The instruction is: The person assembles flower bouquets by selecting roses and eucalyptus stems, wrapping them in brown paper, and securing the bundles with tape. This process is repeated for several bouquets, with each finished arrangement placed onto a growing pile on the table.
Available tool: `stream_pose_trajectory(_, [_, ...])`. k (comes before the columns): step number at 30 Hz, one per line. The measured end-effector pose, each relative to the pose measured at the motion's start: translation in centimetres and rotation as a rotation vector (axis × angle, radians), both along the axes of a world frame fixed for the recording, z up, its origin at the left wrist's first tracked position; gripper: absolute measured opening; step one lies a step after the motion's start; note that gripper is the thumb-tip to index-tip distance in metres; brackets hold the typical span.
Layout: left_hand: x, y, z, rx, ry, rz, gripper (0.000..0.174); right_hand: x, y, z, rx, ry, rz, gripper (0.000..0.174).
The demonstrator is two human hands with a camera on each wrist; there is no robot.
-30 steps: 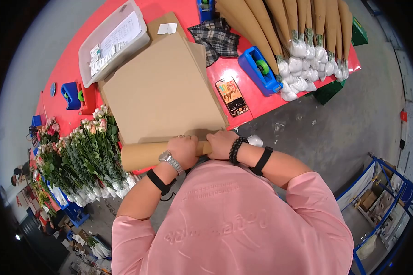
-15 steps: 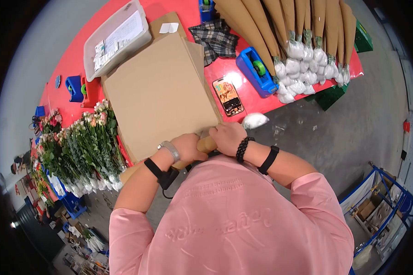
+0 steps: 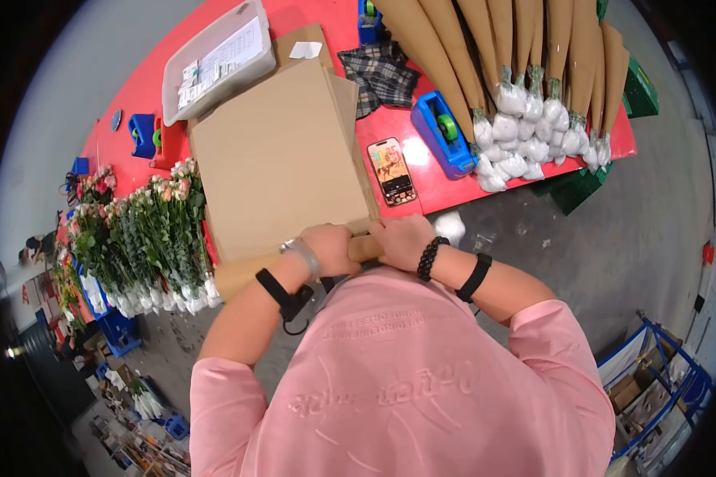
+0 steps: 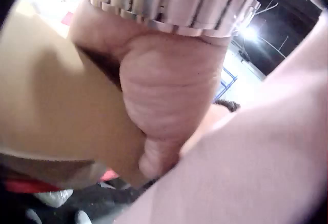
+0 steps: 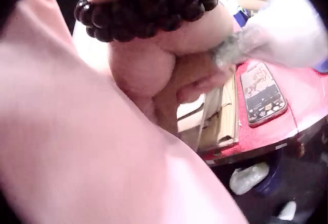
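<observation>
A roll of brown paper [image 3: 250, 273] lies along the near edge of a stack of brown sheets [image 3: 282, 159], against the person's shirt. The left hand [image 3: 328, 250] grips the roll near its narrow end; in the left wrist view the thumb of that hand [image 4: 171, 88] presses on the brown paper [image 4: 66, 101]. Beside it, the right hand [image 3: 403, 241] holds the narrow end, fingers curled round the paper [image 5: 169, 98] in the right wrist view. A white wrapped bulb [image 3: 450, 228] sticks out past the right hand.
Rose bunches [image 3: 139, 238] lie at the left. A tray of papers [image 3: 219, 63], a phone [image 3: 391, 171], a blue tape dispenser [image 3: 444, 135] and plaid cloth [image 3: 379, 75] rest on the red table [image 3: 445, 191]. Several wrapped cones [image 3: 561, 40] lie at the upper right.
Both hands have shifted slightly along and around the roll, which has turned. The white bulb moved out beyond the right hand and now points differently. The head view has shifted slightly.
</observation>
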State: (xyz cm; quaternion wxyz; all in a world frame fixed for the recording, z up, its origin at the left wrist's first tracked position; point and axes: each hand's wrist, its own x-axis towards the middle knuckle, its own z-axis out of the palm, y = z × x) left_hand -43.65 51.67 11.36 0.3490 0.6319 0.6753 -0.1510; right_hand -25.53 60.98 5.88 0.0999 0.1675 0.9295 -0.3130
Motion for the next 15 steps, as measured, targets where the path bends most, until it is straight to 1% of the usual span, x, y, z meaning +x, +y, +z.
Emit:
stream_pose_trajectory(1, [-0.6, 0.7, -0.3, -0.207, -0.154, 0.080, 0.046, 0.3, -0.2, -0.3, 0.121, 0.058, -0.013, 0.035])
stream_pose_trajectory(2, [-0.8, 1.2, -0.1, -0.413, -0.308, 0.160, 0.046, 0.4, 0.1, 0.2, 0.123, 0.058, -0.006, 0.035])
stream_pose_trajectory(3, [-0.1, 1.2, 0.3, -0.408, -0.306, 0.163, 0.046, 0.3, 0.7, 1.0, 0.081, -0.036, 0.032, 0.040])
stream_pose_trajectory(4, [1.0, 0.9, 0.7, -0.230, -0.159, 0.097, 0.044, 0.2, 1.1, 1.4, 0.036, -0.131, 0.067, 0.045])
stream_pose_trajectory(5, [1.8, 0.6, 1.2, -0.054, -0.014, 0.031, 0.042, 0.1, 1.5, 0.7, 0.036, -0.128, 0.067, 0.045])
stream_pose_trajectory(6, [2.1, 0.5, 1.1, -0.053, -0.010, 0.031, 0.042, -0.2, 2.4, -0.3, -0.343, -0.301, 0.069, 0.050])
stream_pose_trajectory(7, [2.2, 0.3, 0.8, 0.070, 0.006, -0.032, 0.041, -0.3, 3.2, -1.2, -0.725, -0.471, 0.068, 0.056])
stream_pose_trajectory(8, [2.4, 0.2, 0.5, 0.193, 0.020, -0.095, 0.040, -0.2, 4.2, 0.2, -0.831, -0.590, 0.040, 0.060])
stream_pose_trajectory(9, [2.5, 0.1, 0.2, 0.195, 0.020, -0.096, 0.040, 0.2, 4.5, 0.4, -0.830, -0.590, 0.039, 0.060])
stream_pose_trajectory(11, [2.1, 0.1, -0.2, 0.230, -0.010, -0.055, 0.039, 1.5, 5.4, 0.5, -0.786, -0.122, -0.039, 0.059])
stream_pose_trajectory(12, [1.8, 0.1, 0.1, 0.237, -0.015, -0.057, 0.039, 2.4, 6.7, 0.2, -0.572, 0.127, -0.185, 0.051])
stream_pose_trajectory(13, [1.3, -0.2, 0.7, 0.197, -0.016, 0.033, 0.040, 3.3, 8.2, -0.2, -0.350, 0.369, -0.321, 0.043])
stream_pose_trajectory(14, [0.8, -0.7, 1.3, 0.156, -0.015, 0.124, 0.040, 3.9, 10.1, 2.1, -0.189, 0.301, -0.631, 0.032])
stream_pose_trajectory(15, [0.2, -1.3, 1.8, 0.160, -0.017, 0.126, 0.040, 5.5, 12.6, 0.4, -0.275, 0.502, -0.870, 0.029])
